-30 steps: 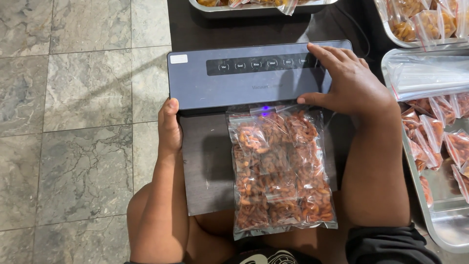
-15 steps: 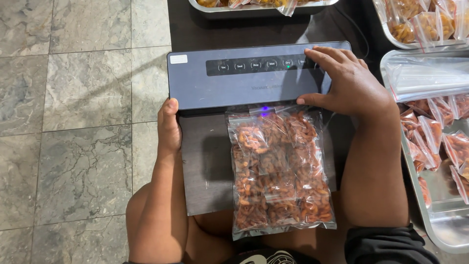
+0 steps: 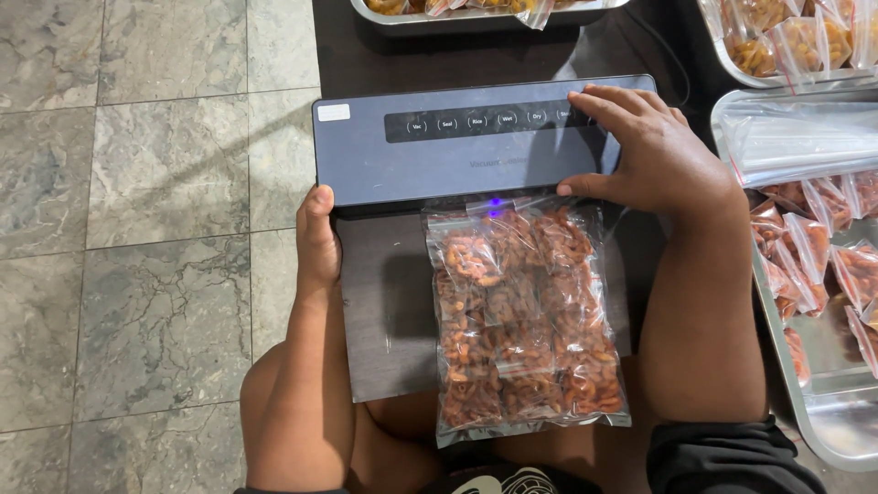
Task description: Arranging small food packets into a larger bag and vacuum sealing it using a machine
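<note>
Right hand (image 3: 654, 151) sits flat on the right end of the dark blue-grey, flat rectangular vacuum sealer (image 3: 457, 146), upper centre of the frame; fingers spread and loose over the lid's black button strip, thumb along the front edge, gripping nothing. Left hand (image 3: 317, 238) is at the sealer's lower left corner, centre-left of the frame; the thumb lies up against the machine's front edge, the other fingers are tucked under out of sight, so whether they clutch anything cannot be told. Between both forearms, in the lower middle, lies the clear plastic bag of reddish-brown dried snack pieces (image 3: 526, 320), flat on a dark board (image 3: 384, 311), its top edge fed into the sealer's mouth just under a small purple light. At the right edge, a steel tray (image 3: 823, 412) holds more small clear packets of the same reddish stuff (image 3: 823, 247). Another steel tray (image 3: 476, 16) peeks in along the top. Grey marble floor tiles (image 3: 137, 229) fill the left side.
</note>
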